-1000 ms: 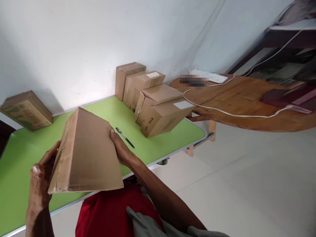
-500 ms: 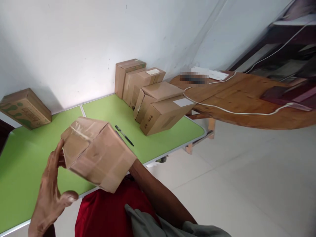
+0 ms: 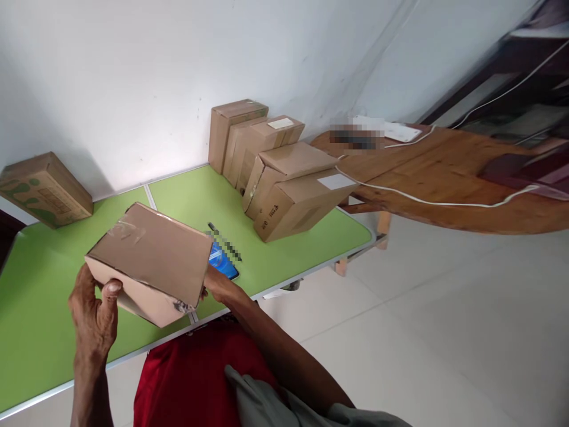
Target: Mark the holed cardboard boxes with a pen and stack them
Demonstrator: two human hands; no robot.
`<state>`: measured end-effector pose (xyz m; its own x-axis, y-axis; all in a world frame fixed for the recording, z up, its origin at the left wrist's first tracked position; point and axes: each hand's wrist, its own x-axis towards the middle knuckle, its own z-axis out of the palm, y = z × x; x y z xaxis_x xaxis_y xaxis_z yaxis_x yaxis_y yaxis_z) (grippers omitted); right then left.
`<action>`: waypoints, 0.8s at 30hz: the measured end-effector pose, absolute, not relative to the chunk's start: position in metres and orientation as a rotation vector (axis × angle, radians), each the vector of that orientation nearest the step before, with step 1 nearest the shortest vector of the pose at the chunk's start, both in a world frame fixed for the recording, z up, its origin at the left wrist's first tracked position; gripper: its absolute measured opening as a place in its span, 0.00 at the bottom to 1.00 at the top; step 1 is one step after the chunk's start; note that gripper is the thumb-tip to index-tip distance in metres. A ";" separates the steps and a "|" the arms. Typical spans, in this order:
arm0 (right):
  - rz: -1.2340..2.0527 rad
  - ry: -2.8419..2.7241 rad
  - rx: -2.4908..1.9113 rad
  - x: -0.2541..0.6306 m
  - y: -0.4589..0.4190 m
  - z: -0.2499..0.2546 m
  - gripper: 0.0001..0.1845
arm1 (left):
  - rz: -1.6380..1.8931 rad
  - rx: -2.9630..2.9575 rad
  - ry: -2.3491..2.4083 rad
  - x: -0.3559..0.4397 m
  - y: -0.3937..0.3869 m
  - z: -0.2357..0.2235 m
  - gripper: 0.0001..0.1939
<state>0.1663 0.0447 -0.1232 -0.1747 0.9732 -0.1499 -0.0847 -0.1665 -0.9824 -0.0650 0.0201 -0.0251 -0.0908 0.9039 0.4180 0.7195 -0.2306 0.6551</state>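
Observation:
A brown cardboard box [image 3: 151, 255] is held tilted above the front of the green table [image 3: 40, 279], with clear tape on its top and a scuffed near corner. My left hand [image 3: 95, 305] grips its left end, the thumb on the near side and the fingers out of sight behind and under it. My right hand [image 3: 216, 284] holds the right end from beneath; most of its fingers are hidden by the box. Just right of the box lie a phone with a blue screen [image 3: 226, 267] and a pen [image 3: 212, 227], both partly blurred out.
Several cardboard boxes [image 3: 306, 201] stand in a row against the wall at the table's back right. Another box with green print [image 3: 48, 193] leans at the back left. To the right is a wooden table [image 3: 413, 178] with a white cable [image 3: 413, 198] across it.
The box has been turned so a broad, taped face is now upward. My left hand has closed onto its left end, thumb against the side. More of the phone shows.

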 end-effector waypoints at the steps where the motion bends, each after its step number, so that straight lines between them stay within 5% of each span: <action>1: 1.510 -1.171 -1.165 0.166 0.045 -0.123 0.34 | 1.211 1.944 1.815 -0.064 0.019 -0.025 0.46; 7: 1.427 -1.201 -1.184 0.169 0.045 -0.105 0.50 | 1.106 1.764 1.999 -0.068 0.015 -0.030 0.43; 13: 1.007 -1.426 -1.261 0.172 0.030 -0.080 0.49 | 1.082 1.699 2.012 -0.073 0.007 -0.037 0.44; 19: 1.235 -1.316 -0.934 0.160 0.021 -0.057 0.57 | 1.053 1.690 1.997 -0.079 0.003 -0.045 0.45; 24: 1.232 -1.409 -1.118 0.160 0.024 -0.049 0.72 | 1.164 1.575 2.103 -0.077 0.004 -0.051 0.48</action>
